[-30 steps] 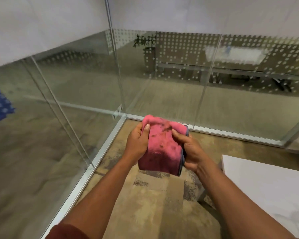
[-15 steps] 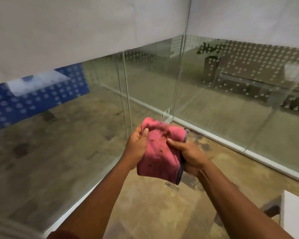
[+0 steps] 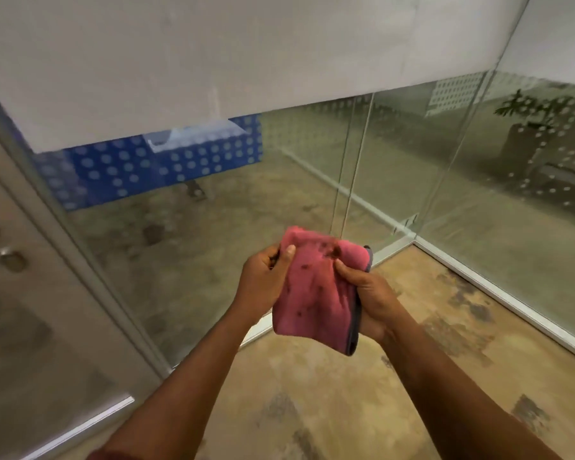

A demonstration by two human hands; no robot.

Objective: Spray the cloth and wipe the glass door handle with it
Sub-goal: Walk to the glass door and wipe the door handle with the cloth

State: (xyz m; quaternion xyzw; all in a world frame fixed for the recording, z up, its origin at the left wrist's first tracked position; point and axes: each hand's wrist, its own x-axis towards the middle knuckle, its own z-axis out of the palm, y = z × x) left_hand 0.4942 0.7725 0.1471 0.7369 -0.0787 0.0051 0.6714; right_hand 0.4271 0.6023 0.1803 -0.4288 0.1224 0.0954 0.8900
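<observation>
Here, both hands grip a folded pink cloth (image 3: pixel 316 293) held between them: the left hand (image 3: pixel 263 287) curls round its left edge, the right hand (image 3: pixel 369 300) pinches its right, dark-trimmed edge, above patterned carpet (image 3: pixel 312 393) beside glass walls (image 3: pixel 213 244).

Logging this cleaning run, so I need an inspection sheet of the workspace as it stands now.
Surface: mottled tan floor.
Job's things: folded pink cloth, dark spots on it; no spray bottle or door handle seen.
Clutter: nothing seen.
Hands: left hand and right hand both grip the cloth, held up in the air.
Cables: nothing seen.
Surroundings: glass partitions meeting at a corner, white frosted band above, potted plant beyond the glass.
</observation>
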